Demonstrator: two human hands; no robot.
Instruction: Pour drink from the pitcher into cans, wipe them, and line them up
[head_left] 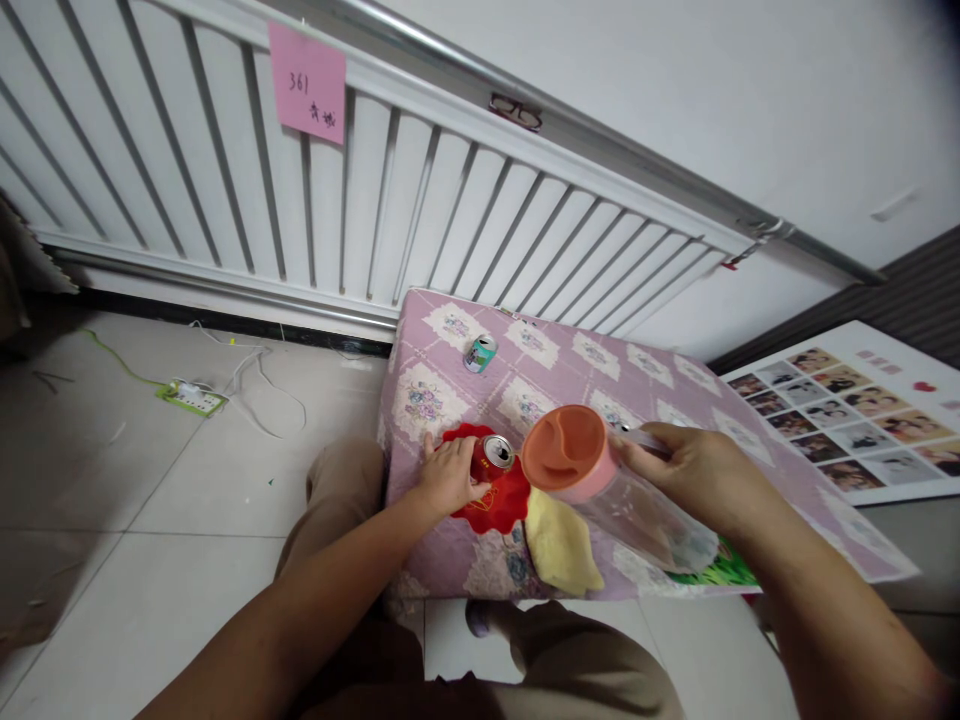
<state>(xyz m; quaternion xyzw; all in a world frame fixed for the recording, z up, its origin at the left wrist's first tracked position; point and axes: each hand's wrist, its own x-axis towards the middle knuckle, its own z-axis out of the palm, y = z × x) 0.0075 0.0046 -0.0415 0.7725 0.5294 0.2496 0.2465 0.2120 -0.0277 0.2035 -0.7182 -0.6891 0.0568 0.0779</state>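
Note:
My left hand (pixel 448 474) is wrapped round a red drink can (pixel 484 462), whose opened top faces up. The can is over a red scalloped tray (pixel 511 502); whether it rests on the tray I cannot tell. By its handle, my right hand (pixel 686 470) grips a clear plastic pitcher (pixel 637 515) with an orange lid (pixel 566 450). The pitcher is tilted, its lid pointing left toward the can. Just below the lid, a folded yellow cloth (pixel 562 545) lies on the table beside the tray.
A teal can (pixel 480 353) stands farther back on the table with the pink floral cloth (pixel 427 395). Behind it runs a white radiator (pixel 375 190) with a pink note (pixel 307 85). A photo board (pixel 847 410) leans at the right. A power strip (pixel 191 397) with cables lies on the floor.

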